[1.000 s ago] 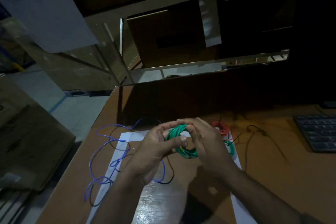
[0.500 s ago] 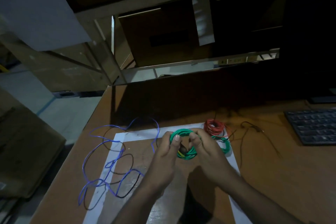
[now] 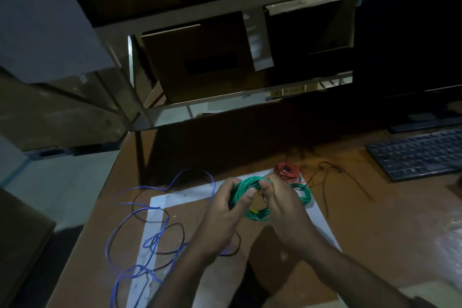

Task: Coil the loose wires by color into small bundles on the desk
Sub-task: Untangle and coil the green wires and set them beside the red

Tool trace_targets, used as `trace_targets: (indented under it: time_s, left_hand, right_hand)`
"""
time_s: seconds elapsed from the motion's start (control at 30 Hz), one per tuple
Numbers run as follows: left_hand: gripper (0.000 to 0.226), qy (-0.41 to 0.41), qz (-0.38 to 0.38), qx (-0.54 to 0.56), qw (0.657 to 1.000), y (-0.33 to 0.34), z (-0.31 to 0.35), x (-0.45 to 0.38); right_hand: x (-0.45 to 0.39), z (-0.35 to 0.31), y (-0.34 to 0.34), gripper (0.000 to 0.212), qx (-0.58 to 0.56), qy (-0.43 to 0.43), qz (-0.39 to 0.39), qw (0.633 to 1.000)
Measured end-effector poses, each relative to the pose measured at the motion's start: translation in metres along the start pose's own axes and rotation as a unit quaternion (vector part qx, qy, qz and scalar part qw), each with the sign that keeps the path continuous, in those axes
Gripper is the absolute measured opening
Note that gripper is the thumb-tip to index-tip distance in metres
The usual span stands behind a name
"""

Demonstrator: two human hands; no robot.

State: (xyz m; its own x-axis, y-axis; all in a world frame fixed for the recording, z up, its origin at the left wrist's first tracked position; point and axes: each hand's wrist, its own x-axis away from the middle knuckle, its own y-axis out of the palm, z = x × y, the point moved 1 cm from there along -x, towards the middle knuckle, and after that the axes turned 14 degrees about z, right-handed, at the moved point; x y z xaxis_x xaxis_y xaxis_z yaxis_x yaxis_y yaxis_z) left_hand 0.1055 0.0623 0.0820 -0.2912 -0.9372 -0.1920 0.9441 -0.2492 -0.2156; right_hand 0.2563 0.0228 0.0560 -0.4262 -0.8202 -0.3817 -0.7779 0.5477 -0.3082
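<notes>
A green wire coil (image 3: 246, 187) is held up just above the desk between both hands. My left hand (image 3: 226, 210) grips its left side with the thumb pressed on top. My right hand (image 3: 282, 205) pinches its right side, fingers curled over the loops. A second green coil (image 3: 303, 192) lies on the desk just behind my right hand. A red coil (image 3: 287, 170) rests beyond it. Loose blue wire (image 3: 130, 227) and loose black wire (image 3: 175, 240) sprawl to the left.
The wooden desk (image 3: 375, 232) carries a white-edged mat (image 3: 155, 210) under the wires. A thin dark wire (image 3: 325, 182) trails right of the red coil. A keyboard (image 3: 415, 155) sits at the far right, a monitor base behind it. The desk's left edge drops to the floor.
The hands and green coil have stayed together over the mat; my fingers have shifted round the loops, the left thumb now lying on top of the coil.
</notes>
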Motion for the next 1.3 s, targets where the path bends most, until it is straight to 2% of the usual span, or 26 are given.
trace_targets:
  time_s: [0.1, 0.23, 0.33, 0.4, 0.5, 0.6, 0.83, 0.93, 1.03, 1.1, 1.2, 1.3]
  left_hand:
    - [0.036, -0.02, -0.054, -0.007, 0.998, -0.015, 0.004, -0.008]
    - [0.052, -0.028, -0.129, -0.052, 0.99, -0.024, 0.006, -0.018]
    - [0.045, -0.04, -0.161, -0.022, 0.986, -0.024, 0.007, -0.02]
    - [0.034, -0.051, -0.162, 0.015, 0.985, -0.021, 0.004, -0.015]
    - [0.031, -0.077, -0.154, 0.054, 0.984, -0.012, -0.006, -0.004]
    - [0.025, -0.103, -0.128, 0.082, 0.983, -0.004, -0.014, 0.004]
    - [0.024, -0.079, -0.088, 0.075, 0.99, -0.001, -0.015, 0.011]
    - [0.026, -0.106, -0.11, 0.1, 0.983, -0.002, -0.017, 0.011]
    - [0.023, -0.174, -0.143, 0.133, 0.965, -0.002, -0.019, 0.012]
    - [0.031, -0.202, -0.156, 0.126, 0.959, -0.002, -0.021, 0.011]
    - [0.04, -0.202, -0.158, 0.08, 0.963, 0.002, -0.026, 0.008]
    - [0.036, -0.184, -0.15, 0.088, 0.968, 0.011, -0.026, 0.011]
  right_hand:
    - [0.006, -0.006, 0.0, 0.038, 0.017, 0.0, -0.018, 1.0]
    - [0.007, -0.012, -0.006, 0.038, 0.051, -0.006, -0.061, 0.997]
    - [0.011, -0.018, -0.01, 0.04, 0.071, -0.014, -0.067, 0.995]
    - [0.014, -0.019, -0.012, 0.044, 0.058, -0.008, -0.057, 0.997]
    - [0.016, -0.01, -0.012, 0.046, 0.069, -0.003, -0.05, 0.996]
    - [0.02, -0.005, -0.014, 0.04, 0.029, 0.049, -0.061, 0.997]
    - [0.028, -0.013, -0.018, 0.031, -0.03, 0.085, -0.056, 0.994]
    - [0.031, -0.014, -0.022, 0.026, -0.076, 0.109, -0.031, 0.991]
    - [0.036, -0.01, -0.024, 0.022, -0.066, 0.115, -0.003, 0.991]
    - [0.039, -0.005, -0.024, 0.023, -0.047, 0.119, 0.0, 0.992]
    - [0.044, -0.003, -0.025, 0.026, -0.021, 0.107, -0.013, 0.994]
    - [0.048, -0.004, -0.029, 0.026, 0.006, 0.078, 0.005, 0.997]
